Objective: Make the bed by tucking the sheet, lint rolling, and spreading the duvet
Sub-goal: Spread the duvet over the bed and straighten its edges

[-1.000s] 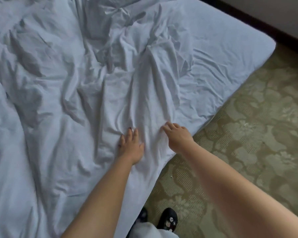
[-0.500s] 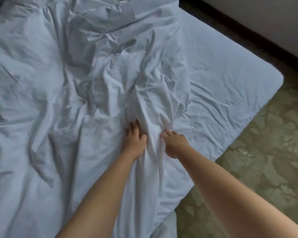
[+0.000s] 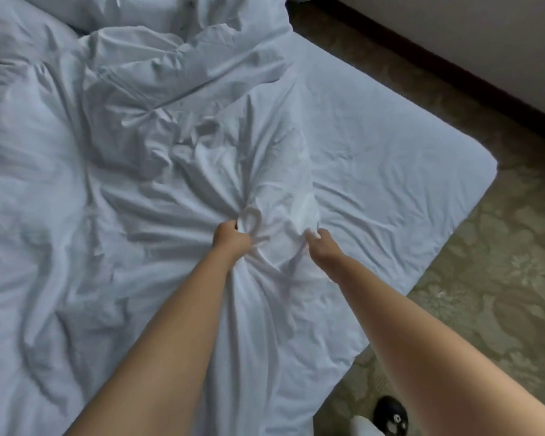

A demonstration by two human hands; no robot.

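Note:
A crumpled white duvet (image 3: 114, 190) covers most of the bed, bunched into folds at the middle and top. My left hand (image 3: 230, 239) grips a gathered fold of the duvet, fingers curled into the cloth. A short way to its right, my right hand (image 3: 323, 248) pinches another bunch of the same fabric. Creases radiate from both grips. To the right, the fitted white sheet (image 3: 400, 171) lies exposed over the mattress corner. No lint roller is in view.
Patterned green carpet (image 3: 491, 278) runs along the bed's right side. A dark baseboard (image 3: 453, 70) and pale wall cross the top right. My black shoe (image 3: 390, 415) stands on the carpet by the bed's near edge.
Both hands went from lying flat on the fabric to gripping bunches of it. They reached farther onto the bed, and the view pulled back, showing more mattress corner.

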